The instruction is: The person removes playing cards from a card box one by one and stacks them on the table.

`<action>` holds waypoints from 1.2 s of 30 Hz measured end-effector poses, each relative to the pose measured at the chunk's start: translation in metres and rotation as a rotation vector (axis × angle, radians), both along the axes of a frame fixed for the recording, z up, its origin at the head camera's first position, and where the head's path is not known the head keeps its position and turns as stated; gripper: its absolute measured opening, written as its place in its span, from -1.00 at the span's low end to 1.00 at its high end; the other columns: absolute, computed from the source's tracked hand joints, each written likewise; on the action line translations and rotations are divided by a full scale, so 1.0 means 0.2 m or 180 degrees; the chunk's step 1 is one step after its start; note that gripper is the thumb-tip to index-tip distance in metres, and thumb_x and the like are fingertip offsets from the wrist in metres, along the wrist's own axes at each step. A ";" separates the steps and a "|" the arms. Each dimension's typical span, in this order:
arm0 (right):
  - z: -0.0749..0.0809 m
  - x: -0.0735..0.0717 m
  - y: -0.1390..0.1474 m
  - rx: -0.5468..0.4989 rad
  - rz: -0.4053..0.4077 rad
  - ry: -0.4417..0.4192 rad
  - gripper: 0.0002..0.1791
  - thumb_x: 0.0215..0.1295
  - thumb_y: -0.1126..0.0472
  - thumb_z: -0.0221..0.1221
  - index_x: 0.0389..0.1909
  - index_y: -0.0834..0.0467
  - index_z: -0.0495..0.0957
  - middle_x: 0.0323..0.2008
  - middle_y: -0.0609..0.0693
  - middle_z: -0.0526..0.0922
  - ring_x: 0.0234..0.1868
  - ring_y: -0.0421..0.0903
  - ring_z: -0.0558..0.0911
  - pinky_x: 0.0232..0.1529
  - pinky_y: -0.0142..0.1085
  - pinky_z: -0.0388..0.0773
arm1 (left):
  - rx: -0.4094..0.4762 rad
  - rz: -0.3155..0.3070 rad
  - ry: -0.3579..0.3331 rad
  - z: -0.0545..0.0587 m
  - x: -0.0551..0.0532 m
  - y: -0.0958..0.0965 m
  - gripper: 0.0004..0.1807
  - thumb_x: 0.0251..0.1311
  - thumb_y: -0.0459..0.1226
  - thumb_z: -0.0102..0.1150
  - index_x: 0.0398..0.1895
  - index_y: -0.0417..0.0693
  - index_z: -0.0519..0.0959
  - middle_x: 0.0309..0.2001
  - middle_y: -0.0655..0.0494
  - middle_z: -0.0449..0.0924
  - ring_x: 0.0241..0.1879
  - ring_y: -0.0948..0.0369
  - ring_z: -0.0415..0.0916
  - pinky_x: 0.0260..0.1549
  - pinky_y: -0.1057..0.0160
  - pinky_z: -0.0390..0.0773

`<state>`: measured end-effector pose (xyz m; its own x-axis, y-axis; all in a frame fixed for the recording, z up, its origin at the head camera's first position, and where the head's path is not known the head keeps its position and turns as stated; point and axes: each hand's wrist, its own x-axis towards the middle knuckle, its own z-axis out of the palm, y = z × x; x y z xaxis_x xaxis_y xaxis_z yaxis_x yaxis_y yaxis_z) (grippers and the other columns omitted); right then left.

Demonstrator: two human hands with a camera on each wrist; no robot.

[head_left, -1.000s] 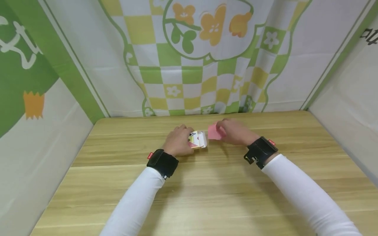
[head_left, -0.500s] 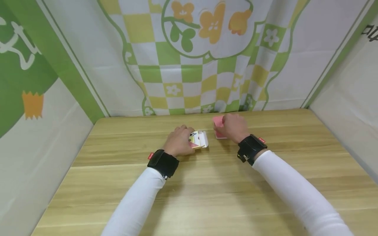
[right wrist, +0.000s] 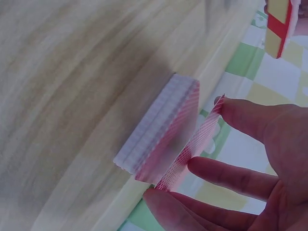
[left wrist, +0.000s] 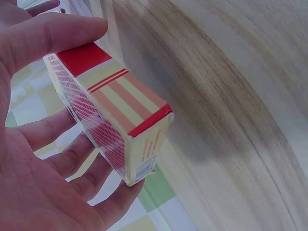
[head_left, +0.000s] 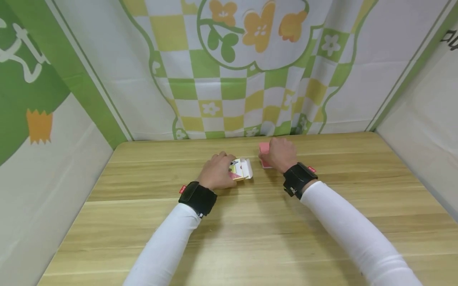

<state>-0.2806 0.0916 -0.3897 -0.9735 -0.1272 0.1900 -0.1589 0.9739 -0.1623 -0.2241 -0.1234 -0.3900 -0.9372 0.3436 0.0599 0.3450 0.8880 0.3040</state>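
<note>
In the head view my left hand [head_left: 216,171] grips a playing-card box [head_left: 243,169] by its sides, its white flap end facing right. The left wrist view shows the box's red-patterned back, striped side and barcode end [left wrist: 148,151], with the thumb along one edge and fingers on the other. My right hand [head_left: 283,154] pinches a thin pink-backed playing card [right wrist: 195,140] by its ends between thumb and fingers, one finger touching its back. Just beneath that card, a squared deck of playing cards [right wrist: 159,127] lies on the table, pink back up.
The wooden table [head_left: 236,238] runs back to a green and yellow checked curtain [head_left: 232,93] right behind the hands. White and green cloth walls [head_left: 86,147] stand at the left and right. Both wrists wear black straps [head_left: 299,179].
My right hand has shifted slightly away from the box and turned, carrying its card over to the deck, which now shows under it. My left hand and the box have stayed put.
</note>
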 end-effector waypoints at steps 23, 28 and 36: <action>-0.04 0.02 -0.01 0.0102 -0.0047 -0.0016 -0.51 -0.06 -0.18 0.24 -0.77 0.09 0.30 -0.70 0.02 0.37 -0.63 -0.04 0.39 -0.70 -0.18 0.29 | -0.0012 0.0021 -0.0062 -0.01 0.00 0.00 -0.24 -0.41 -0.09 0.29 0.10 0.04 0.44 -0.19 0.15 0.36 -0.21 0.15 0.28 -0.30 0.14 0.34; -0.03 0.02 -0.02 0.0112 -0.0046 -0.0055 -0.48 -0.07 -0.21 0.24 -0.77 0.09 0.28 -0.70 0.01 0.34 -0.62 -0.04 0.38 -0.71 -0.19 0.30 | -0.0016 0.0017 -0.0072 -0.01 0.01 0.00 -0.23 -0.41 -0.09 0.29 0.11 0.03 0.44 -0.18 0.15 0.37 -0.19 0.14 0.29 -0.28 0.11 0.35; -0.03 0.02 -0.02 0.0183 -0.0038 -0.0096 -0.45 -0.06 -0.23 0.24 -0.77 0.08 0.23 -0.75 -0.07 0.20 -0.67 -0.11 0.30 -0.72 -0.25 0.24 | -0.0012 0.0012 -0.0048 -0.01 0.00 0.00 -0.24 -0.41 -0.08 0.29 0.10 0.03 0.45 -0.20 0.15 0.36 -0.21 0.15 0.29 -0.30 0.13 0.35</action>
<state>-0.2762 0.0880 -0.3966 -0.9802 -0.1253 0.1533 -0.1430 0.9835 -0.1107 -0.2232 -0.1240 -0.3919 -0.9393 0.3402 0.0445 0.3370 0.8905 0.3057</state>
